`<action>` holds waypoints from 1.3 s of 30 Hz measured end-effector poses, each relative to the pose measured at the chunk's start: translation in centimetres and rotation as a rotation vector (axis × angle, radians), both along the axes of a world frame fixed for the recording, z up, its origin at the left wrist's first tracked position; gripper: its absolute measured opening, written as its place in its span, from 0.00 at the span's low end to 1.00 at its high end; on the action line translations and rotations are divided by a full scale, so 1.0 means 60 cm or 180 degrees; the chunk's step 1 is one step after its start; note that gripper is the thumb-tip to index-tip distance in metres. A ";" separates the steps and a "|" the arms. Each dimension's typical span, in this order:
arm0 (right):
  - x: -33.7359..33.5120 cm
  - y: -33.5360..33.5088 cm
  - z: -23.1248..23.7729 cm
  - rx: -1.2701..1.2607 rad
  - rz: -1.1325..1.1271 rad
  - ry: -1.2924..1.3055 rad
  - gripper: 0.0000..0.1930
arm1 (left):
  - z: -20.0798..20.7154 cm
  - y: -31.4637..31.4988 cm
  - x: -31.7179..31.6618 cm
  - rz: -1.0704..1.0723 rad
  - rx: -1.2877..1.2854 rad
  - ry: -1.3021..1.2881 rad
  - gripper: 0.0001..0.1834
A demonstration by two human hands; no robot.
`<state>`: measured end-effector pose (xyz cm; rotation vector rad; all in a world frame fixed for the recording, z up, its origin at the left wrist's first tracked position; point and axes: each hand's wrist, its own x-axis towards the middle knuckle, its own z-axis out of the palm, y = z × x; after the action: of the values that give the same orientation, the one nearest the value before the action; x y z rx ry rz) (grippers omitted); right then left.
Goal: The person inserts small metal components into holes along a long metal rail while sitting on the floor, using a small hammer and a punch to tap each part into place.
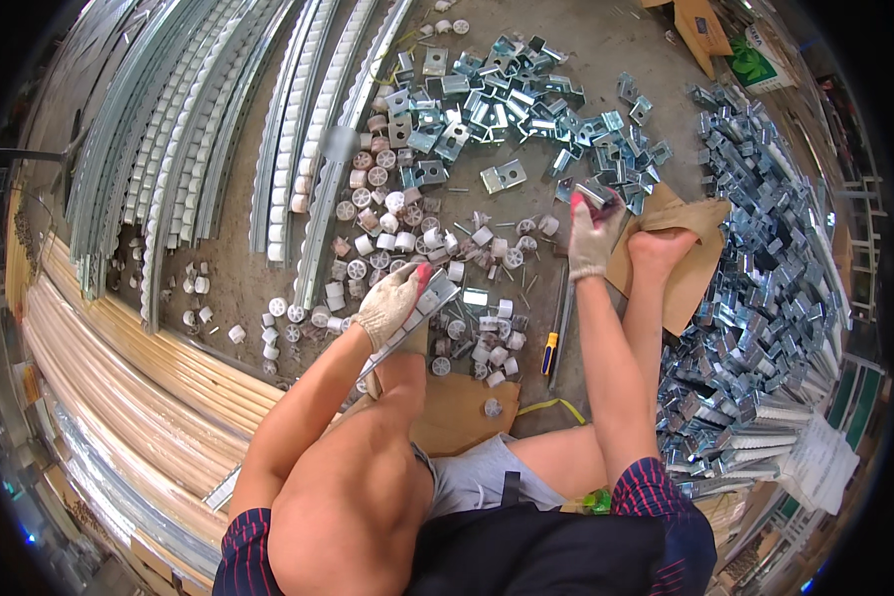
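Two gloved hands are at work below me, and what matters is how the rail lies between them. My left hand is closed around the upper end of a metal rail; its long axis slants from my left knee up and to the right, its open end facing the scattered white plastic wheels. My right hand is stretched well forward, fingers pinched on a small metal bracket at the near edge of the bracket heap. So the bracket sits up and to the right of the rail's end, well apart from it, and the right hand is the nearer one. A yellow-handled cutter lies on the floor between my legs.
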<state>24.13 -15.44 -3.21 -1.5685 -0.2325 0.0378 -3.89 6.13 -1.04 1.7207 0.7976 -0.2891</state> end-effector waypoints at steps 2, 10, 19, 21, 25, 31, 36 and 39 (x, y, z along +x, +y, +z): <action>-0.066 0.005 0.053 0.1401 -0.0040 0.0901 0.16 | 0.045 0.003 0.013 -0.0213 -0.0243 0.0067 0.32; -0.217 -0.047 0.067 0.1411 0.0881 0.2587 0.18 | 0.075 -0.011 0.031 -0.1052 0.0238 0.0469 0.44; -0.219 -0.044 0.084 -0.0606 0.2249 0.2020 0.20 | 0.124 -0.019 0.002 -0.1119 0.0043 0.0387 0.46; -0.214 -0.039 0.079 -0.0530 0.2349 0.2009 0.22 | 0.116 -0.019 -0.010 -0.1120 0.0103 0.0350 0.45; -0.205 -0.013 0.089 -0.0427 0.2489 0.2046 0.25 | 0.118 -0.016 -0.022 -0.1123 0.0106 0.0344 0.43; -0.183 -0.008 0.049 0.0507 0.2424 0.2403 0.20 | 0.132 -0.017 -0.022 -0.1003 -0.0032 0.0244 0.41; -0.185 0.004 0.054 0.0658 0.2425 0.2823 0.19 | 0.128 -0.026 -0.029 -0.0965 -0.0017 0.0199 0.41; -0.200 0.032 0.071 0.0238 0.2399 0.2418 0.17 | 0.126 -0.031 -0.032 -0.1063 0.0040 0.0214 0.41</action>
<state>12.15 -13.52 1.06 -1.2152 -0.2023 1.1716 -5.80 4.30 6.53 1.8618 0.5575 -0.5718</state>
